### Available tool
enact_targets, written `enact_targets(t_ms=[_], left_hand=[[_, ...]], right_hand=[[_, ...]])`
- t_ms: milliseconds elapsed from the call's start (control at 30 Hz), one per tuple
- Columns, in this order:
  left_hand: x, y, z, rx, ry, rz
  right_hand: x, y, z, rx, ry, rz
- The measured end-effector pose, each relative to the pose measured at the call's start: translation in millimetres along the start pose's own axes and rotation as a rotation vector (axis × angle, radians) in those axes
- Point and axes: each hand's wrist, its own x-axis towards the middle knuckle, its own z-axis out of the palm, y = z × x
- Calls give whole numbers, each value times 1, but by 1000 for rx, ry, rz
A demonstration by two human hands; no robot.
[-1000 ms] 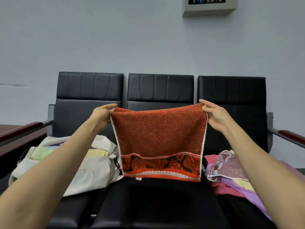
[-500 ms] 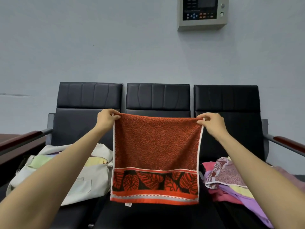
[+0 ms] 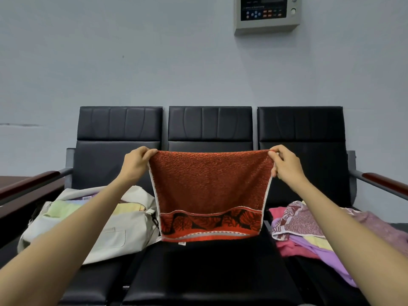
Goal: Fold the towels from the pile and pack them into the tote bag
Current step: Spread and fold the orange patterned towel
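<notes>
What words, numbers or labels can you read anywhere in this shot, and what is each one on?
No text here is readable.
wall panel: a line of white print, too blurred to read.
small white tag on the lower edge of the red towel: too small to read.
tote bag and towel pile: no print that I can make out.

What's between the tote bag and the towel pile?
Head view: the bare black middle seat, with the red towel hanging over it from the left hand and right hand. Tote bag and towel pile flank it.
</notes>
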Motion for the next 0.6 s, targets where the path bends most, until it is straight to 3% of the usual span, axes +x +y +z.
enact_targets(t_ms=[133,233,600], left_hand=[[9,8,-6,-286,-47,-145],[19,6,1,-429,-119,-263],[-15,-110,133,-396,-193,-524]], right_hand=[[8,-8,-1,201,71,27],[22,0,6,209,17,94],[8,160,103,95,-204,456]])
